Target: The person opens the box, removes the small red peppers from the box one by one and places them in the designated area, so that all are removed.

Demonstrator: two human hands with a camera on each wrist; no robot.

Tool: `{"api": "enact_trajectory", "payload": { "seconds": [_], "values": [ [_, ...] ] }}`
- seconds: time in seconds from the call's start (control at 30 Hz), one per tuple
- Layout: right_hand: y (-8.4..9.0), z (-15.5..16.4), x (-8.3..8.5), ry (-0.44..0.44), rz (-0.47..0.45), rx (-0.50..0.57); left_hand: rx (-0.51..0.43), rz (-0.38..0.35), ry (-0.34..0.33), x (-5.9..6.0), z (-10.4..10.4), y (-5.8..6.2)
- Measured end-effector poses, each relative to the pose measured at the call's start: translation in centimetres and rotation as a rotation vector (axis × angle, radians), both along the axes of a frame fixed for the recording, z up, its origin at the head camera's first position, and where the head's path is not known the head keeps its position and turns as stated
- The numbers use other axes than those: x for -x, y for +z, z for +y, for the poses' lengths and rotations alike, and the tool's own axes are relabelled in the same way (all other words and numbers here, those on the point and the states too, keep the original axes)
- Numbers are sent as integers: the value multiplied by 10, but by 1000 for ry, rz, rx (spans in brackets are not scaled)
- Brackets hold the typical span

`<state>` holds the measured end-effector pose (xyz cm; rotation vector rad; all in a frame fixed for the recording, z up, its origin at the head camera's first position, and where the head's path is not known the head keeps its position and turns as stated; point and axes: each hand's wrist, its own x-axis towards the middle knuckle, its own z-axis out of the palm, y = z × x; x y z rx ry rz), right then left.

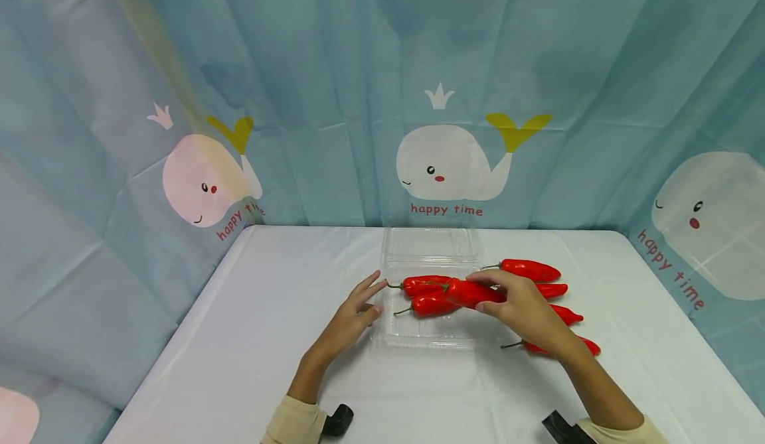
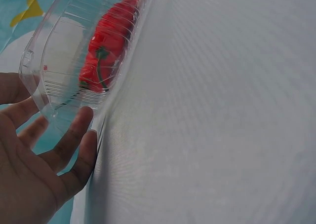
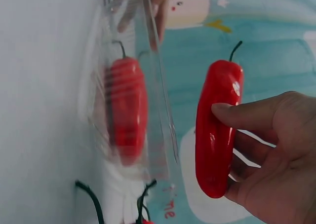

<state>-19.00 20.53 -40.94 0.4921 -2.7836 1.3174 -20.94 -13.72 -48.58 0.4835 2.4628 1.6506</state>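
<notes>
Nearest us, our left hand [image 1: 352, 314] lies spread on the white table [image 1: 251, 338], its straight fingers [image 2: 79, 130] touching the left wall of the clear tray [image 1: 418, 338] without curling round it. Our right hand [image 1: 522, 308] is just past it, above the tray's right side, pinching a red pepper [image 1: 472, 293] between thumb and fingers at about its middle, so that it hangs over the tray, stem pointing left.

Inside the tray lie two more peppers [image 1: 427, 295], side by side, stems to the left. Beyond our right hand, toward the table's right edge, four loose peppers [image 1: 528, 269] rest on the cloth, partly hidden by the hand and wrist. The tray's open lid [image 1: 431, 243] reaches toward the far edge, where the whale curtain [image 1: 448, 165] hangs.

We judge the pepper to be light and glossy, likely a smooth plastic one, so it may slip if pinched near the tapering tip; the thick middle gives the surest hold, and the thin stem [image 3: 236, 50] looks too slight to carry it. The tray looks thin, flexible and easy to push across the cloth, so a flat steadying touch at its wall suits it better than a squeeze.
</notes>
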Motion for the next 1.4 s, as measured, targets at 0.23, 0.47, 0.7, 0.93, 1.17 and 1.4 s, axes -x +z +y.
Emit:
{"api": "enact_trajectory", "payload": {
  "seconds": [0.23, 0.47, 0.7, 0.93, 1.17, 1.4],
  "values": [
    [4, 25, -5, -41, 17, 12, 6, -4, 4, 0, 0, 0],
    [6, 47, -8, -84, 78, -46, -19, -4, -13, 0, 0, 1],
    [8, 65, -11, -125, 86, -91, -11, -3, -14, 0, -1, 0],
    [11, 80, -13, -169, 68, -126, -9, -3, -17, 0, -1, -1],
    [9, 96, -13, -206, 110, -152, -14, -8, -13, 0, 0, 1],
    [6, 110, -13, -246, 179, -171, -8, -8, -9, 0, 0, 1]
  ]
}}
